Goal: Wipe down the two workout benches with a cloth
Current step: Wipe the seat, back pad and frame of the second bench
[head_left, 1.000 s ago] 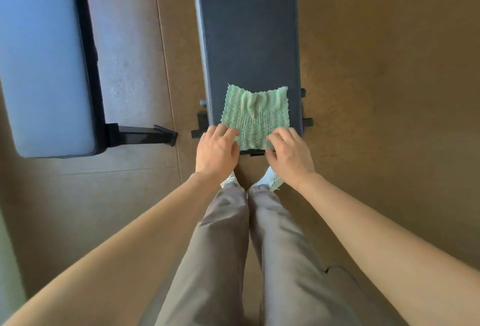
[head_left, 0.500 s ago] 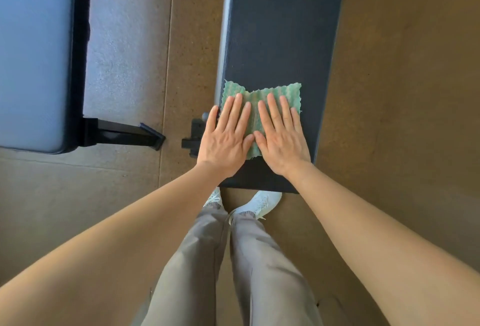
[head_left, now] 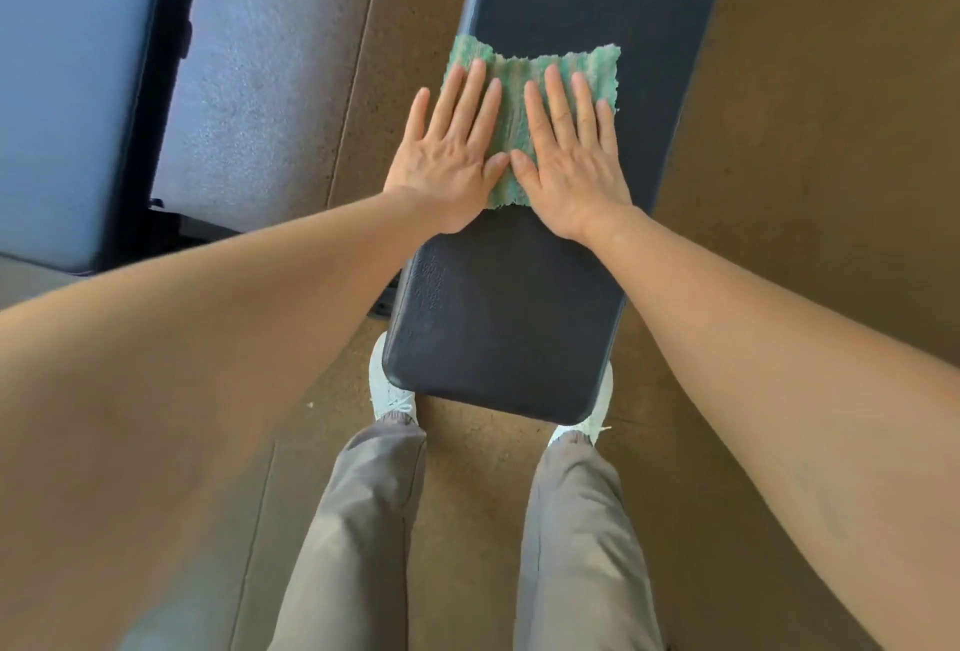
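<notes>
Head view: both hands flat on the green cloth [head_left: 515,94], which lies on the dark bench [head_left: 498,318] partway up its pad, well away from the bench's near end. Left hand [head_left: 447,151] covers the cloth's left half and right hand [head_left: 569,157] its right half, palms down. Left fingers [head_left: 470,94] are straight and slightly spread; the little finger sits off the cloth at the bench's left edge. Right fingers [head_left: 558,94] are straight, slightly spread, all on the cloth. Nothing is pinched or gripped, just pressed. Thumb tips sit just beside each other at the cloth's middle. The cloth's far edge shows past all the fingertips, a rumpled strip shows between the hands, and its near edge pokes out between the wrists. It spans nearly the full width of the bench, with its left corner at the bench's left edge and its right edge stopping short of the bench's right edge. The second bench [head_left: 57,79], lighter blue-grey, runs parallel to the left of the dark bench and is well apart from it, with floor [head_left: 805,131] between them. White shoes [head_left: 387,385] sit at either corner of the dark bench's near end. Versus 0.5 s ago: same flat-hand press, but the cloth and hands are further up the bench, with more bare pad behind the wrists. Versus 1 s ago: fingers were curled on the cloth's near edge at the bench end; now they are flat.
</notes>
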